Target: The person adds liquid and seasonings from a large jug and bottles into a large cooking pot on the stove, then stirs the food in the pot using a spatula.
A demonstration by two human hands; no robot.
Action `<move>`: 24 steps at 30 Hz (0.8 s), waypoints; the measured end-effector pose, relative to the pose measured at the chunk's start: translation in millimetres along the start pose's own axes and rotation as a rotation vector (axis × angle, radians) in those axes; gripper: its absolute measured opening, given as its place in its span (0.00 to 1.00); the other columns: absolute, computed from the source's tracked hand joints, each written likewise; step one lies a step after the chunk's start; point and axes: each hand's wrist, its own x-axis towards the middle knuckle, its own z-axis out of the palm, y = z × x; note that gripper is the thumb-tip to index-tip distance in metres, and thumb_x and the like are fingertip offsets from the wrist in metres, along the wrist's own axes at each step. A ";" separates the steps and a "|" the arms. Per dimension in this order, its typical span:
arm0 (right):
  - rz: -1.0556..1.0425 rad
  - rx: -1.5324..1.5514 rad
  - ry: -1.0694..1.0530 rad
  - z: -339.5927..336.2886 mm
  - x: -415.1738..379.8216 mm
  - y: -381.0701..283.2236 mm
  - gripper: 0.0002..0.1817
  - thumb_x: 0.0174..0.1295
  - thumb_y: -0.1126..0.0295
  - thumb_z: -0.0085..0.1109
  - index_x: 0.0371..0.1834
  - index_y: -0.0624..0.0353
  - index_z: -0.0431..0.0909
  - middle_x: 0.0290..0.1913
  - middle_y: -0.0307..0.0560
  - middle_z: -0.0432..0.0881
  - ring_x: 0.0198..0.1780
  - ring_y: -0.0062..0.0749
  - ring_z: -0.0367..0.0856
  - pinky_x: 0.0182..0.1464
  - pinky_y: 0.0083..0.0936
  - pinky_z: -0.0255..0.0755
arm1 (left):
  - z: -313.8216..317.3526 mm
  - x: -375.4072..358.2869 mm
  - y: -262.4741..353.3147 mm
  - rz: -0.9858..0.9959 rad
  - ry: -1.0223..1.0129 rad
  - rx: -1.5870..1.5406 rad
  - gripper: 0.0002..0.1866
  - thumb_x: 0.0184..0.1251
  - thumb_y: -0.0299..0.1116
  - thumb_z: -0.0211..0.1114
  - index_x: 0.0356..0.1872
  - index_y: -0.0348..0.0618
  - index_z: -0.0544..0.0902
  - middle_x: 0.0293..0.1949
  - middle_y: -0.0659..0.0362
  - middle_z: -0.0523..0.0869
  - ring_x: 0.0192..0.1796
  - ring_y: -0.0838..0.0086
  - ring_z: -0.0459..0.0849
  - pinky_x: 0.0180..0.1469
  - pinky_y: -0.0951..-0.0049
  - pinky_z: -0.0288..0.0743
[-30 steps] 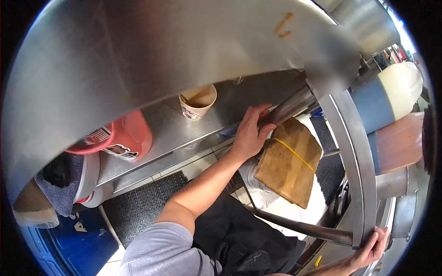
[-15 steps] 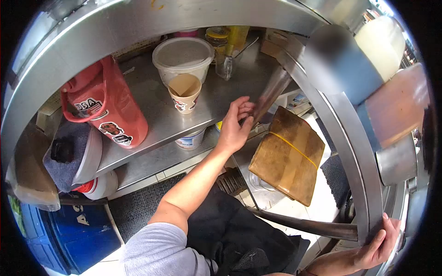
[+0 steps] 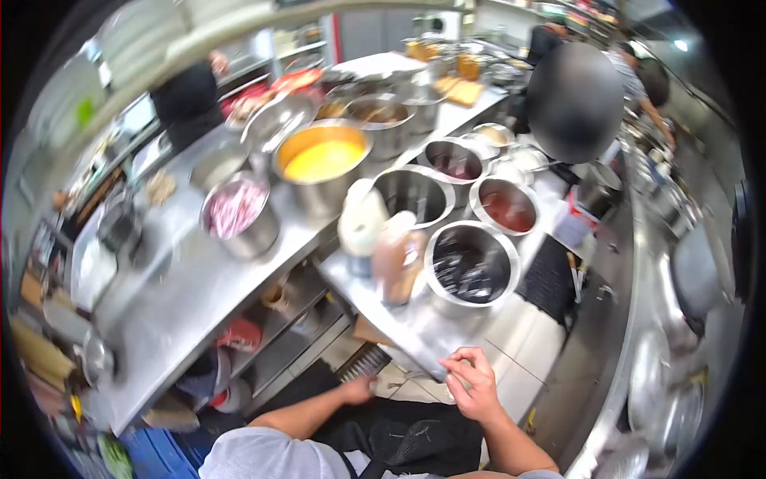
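My left hand (image 3: 359, 389) is low in front of the black apron (image 3: 407, 427), its fingers blurred and curled; whether it holds anything is hidden. To its right, my right hand (image 3: 471, 383) is at the near corner of the steel table (image 3: 375, 315), thumb and fingertips drawn together; anything between them is too small to name. Beyond it stands a steel pot with dark contents (image 3: 471, 265). A brown bottle (image 3: 400, 267) and a pale bottle (image 3: 363, 219) stand to that pot's left.
A pot of yellow liquid (image 3: 323, 162), a pot of sliced pink onion (image 3: 237, 209) and a pot of red sauce (image 3: 507, 206) stand on the tables. People work at the back. A blue bin (image 3: 163, 453) is at lower left.
The view has risen from the under-shelf to the tabletops. My left hand has come back from the shelf toward the apron. My right hand has left the table's edge frame at the right.
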 end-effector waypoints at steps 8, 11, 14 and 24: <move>0.900 0.112 0.120 -200.7 -108.7 3.0 0.22 0.58 0.76 0.58 0.58 0.58 0.80 0.39 0.44 0.79 0.39 0.31 0.79 0.42 0.27 0.77 | -28.9 -58.2 155.7 0.463 -0.792 -0.256 0.29 0.58 0.36 0.67 0.62 0.37 0.75 0.59 0.47 0.81 0.63 0.58 0.78 0.66 0.64 0.69; 1.148 -0.058 -0.053 -252.2 -158.2 3.8 0.21 0.59 0.76 0.58 0.58 0.58 0.79 0.35 0.40 0.82 0.33 0.28 0.79 0.38 0.27 0.77 | -77.6 -75.9 242.3 0.534 -0.837 -0.191 0.27 0.61 0.36 0.66 0.62 0.38 0.75 0.60 0.48 0.81 0.63 0.60 0.78 0.66 0.64 0.69; 1.258 -0.150 -0.227 -266.5 -214.8 29.3 0.22 0.58 0.75 0.57 0.59 0.59 0.79 0.36 0.41 0.85 0.35 0.31 0.81 0.41 0.28 0.77 | -133.5 -94.0 333.2 0.431 -0.613 -0.013 0.24 0.62 0.23 0.57 0.62 0.44 0.77 0.54 0.51 0.84 0.56 0.64 0.83 0.60 0.66 0.75; 1.163 0.352 -0.251 -353.7 -141.7 42.6 0.22 0.61 0.77 0.53 0.61 0.60 0.77 0.40 0.43 0.84 0.40 0.26 0.81 0.43 0.24 0.76 | -182.7 -50.3 395.5 0.401 -0.525 -0.170 0.30 0.55 0.14 0.52 0.61 0.47 0.80 0.49 0.54 0.87 0.48 0.71 0.84 0.53 0.71 0.76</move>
